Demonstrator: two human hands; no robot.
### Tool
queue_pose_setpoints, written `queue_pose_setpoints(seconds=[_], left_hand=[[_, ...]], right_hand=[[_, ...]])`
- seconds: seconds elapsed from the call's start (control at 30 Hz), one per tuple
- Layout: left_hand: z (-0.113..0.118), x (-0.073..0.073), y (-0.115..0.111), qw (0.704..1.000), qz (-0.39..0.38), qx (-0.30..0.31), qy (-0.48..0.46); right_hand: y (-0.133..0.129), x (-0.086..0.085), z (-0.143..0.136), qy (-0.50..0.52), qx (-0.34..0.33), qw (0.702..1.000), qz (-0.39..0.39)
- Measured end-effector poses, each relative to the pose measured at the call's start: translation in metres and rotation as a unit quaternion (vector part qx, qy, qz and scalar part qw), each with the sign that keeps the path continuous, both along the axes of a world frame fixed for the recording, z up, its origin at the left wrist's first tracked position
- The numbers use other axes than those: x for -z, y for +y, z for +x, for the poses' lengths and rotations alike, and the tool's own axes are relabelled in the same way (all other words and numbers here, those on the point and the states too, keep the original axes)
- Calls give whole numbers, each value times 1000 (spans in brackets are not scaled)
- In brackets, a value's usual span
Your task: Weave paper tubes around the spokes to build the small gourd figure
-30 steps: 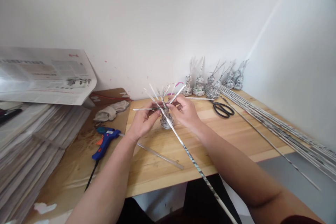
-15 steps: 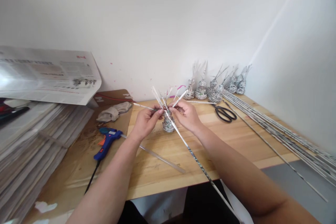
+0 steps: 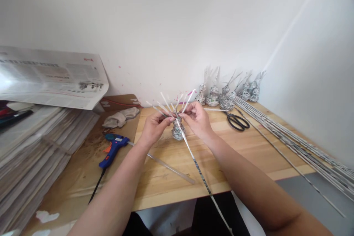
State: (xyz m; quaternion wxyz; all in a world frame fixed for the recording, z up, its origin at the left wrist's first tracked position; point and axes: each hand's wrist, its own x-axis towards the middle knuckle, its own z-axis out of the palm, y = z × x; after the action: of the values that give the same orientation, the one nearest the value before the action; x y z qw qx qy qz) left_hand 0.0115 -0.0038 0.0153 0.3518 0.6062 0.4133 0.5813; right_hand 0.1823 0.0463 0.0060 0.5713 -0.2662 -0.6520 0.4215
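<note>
A small woven newspaper figure [image 3: 178, 132] stands upright on the wooden table between my hands, its round body narrowing to a neck. Several rolled-paper spokes fan up and out from its top. My left hand [image 3: 157, 123] pinches the paper at the neck from the left, thumb against fingers. From the right, my right hand [image 3: 197, 118] pinches there too, its fingers by the spokes. A long rolled newspaper tube [image 3: 197, 167] runs from the neck down toward me past the table's front edge. My fingers partly hide the neck.
Left lie a blue glue gun [image 3: 113, 151] with a clear glue stick, a cloth [image 3: 118, 118] and stacked newspapers [image 3: 41, 155]. Black-handled scissors [image 3: 238, 121] rest on the right, near long paper tubes [image 3: 287, 136]. Several similar woven figures [image 3: 212, 96] line the wall.
The long tube's lower end has swung to the left. The spokes around the top sit more spread out, and my hands have stayed pinching at the neck.
</note>
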Motion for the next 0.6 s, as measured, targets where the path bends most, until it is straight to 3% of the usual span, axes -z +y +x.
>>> queue_pose_setpoints(seconds=[0.4, 0.6], left_hand=[[0, 5, 1, 999, 4, -34, 29], [5, 4, 0, 998, 17, -38, 39]], right_hand=[[-11, -3, 2, -111, -34, 990, 80], [-8, -3, -2, -42, -68, 995, -64]])
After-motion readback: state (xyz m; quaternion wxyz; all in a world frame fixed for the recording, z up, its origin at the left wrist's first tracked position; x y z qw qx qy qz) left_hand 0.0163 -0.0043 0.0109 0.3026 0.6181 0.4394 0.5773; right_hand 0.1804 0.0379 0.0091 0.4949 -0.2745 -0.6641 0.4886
